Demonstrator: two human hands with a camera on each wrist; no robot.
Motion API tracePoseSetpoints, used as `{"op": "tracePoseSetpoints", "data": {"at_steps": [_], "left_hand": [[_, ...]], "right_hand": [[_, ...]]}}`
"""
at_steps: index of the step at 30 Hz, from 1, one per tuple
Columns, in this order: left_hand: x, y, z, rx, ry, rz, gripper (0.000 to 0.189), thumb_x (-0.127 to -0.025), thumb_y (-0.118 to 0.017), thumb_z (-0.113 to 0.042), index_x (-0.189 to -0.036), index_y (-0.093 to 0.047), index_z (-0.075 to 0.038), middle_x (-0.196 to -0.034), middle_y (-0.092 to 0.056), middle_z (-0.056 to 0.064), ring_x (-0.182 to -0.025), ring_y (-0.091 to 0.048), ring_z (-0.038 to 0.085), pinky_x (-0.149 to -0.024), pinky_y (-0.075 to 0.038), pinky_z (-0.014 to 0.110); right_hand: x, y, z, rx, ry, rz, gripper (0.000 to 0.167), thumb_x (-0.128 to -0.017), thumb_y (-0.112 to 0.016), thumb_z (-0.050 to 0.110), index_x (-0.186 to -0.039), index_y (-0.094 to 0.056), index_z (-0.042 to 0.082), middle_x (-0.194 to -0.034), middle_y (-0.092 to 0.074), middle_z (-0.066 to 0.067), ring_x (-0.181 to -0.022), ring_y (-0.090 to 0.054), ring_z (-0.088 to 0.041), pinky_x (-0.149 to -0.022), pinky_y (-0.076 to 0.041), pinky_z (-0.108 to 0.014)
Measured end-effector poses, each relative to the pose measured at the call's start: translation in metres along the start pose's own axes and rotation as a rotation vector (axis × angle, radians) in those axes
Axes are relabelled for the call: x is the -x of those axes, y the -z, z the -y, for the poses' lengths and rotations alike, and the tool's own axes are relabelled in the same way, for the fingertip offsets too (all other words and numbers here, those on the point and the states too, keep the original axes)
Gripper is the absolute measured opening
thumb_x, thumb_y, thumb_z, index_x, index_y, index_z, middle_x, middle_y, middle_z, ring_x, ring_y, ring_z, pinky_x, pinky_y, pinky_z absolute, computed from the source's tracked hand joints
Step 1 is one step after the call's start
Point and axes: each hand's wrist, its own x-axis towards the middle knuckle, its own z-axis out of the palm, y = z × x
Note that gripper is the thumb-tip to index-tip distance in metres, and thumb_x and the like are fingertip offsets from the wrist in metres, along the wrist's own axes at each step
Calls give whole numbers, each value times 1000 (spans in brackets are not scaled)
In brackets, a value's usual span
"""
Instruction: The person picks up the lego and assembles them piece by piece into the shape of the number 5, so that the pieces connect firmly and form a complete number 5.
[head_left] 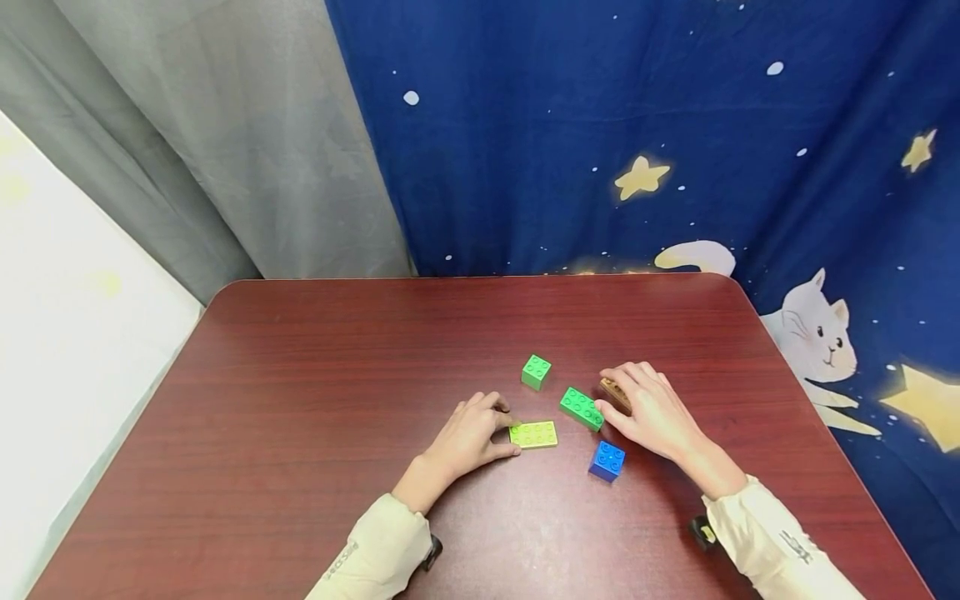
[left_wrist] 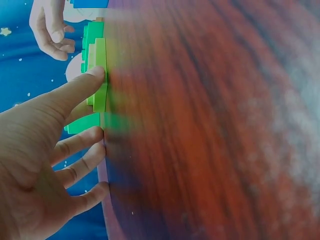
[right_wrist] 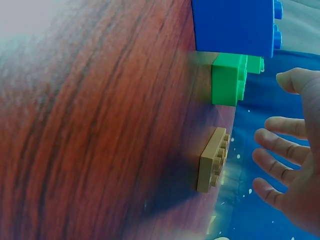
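My left hand [head_left: 465, 437] has thumb and index finger on either side of the left end of a flat lime-green toy brick [head_left: 534, 435], pinching it at the table. In the left wrist view, the thumb lies against the lime brick [left_wrist: 100, 90] while the other fingers spread near the tabletop. My right hand [head_left: 648, 408] is above a flat tan brick [head_left: 617, 393], partly covering it in the head view. Its fingers are relaxed and spread, apart from the tan brick [right_wrist: 212, 160] in the right wrist view. A longer green brick [head_left: 581, 408] lies beside the right thumb.
A blue square brick [head_left: 607, 462] sits nearer the person than the longer green brick. Farther back stands a small green square brick [head_left: 536, 372]. The dark red wooden table [head_left: 337, 358] ends before a blue star-patterned curtain [head_left: 540, 150] and a grey one [head_left: 225, 125].
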Motion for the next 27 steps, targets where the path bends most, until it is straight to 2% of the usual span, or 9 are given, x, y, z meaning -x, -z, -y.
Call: {"op": "tracePoseSetpoints", "data": {"at_steps": [18,27], "left_hand": [[1,1,-2,1,11,-2,35,-72,-78,-40,-101,-73,-19,-104,-57,-2,-92,-50,17,-70,-41,32],[1,1,-2,-11,6,-10,35,-71,-78,-40,-100,-74,-20,-103,-57,-2,-92,-51,17,-70,-41,32]], "right_hand": [[4,0,0,8,-35,27,42,-80,-69,34,-110,-63,6,-101,-60,-7,-93,-50,-26,-73,-38,-42],[1,-4,1,15,-13,20,44,-80,-68,34,-111,-63,4,-100,-61,-7,-94,-52,-26,-72,-39,-42]]}}
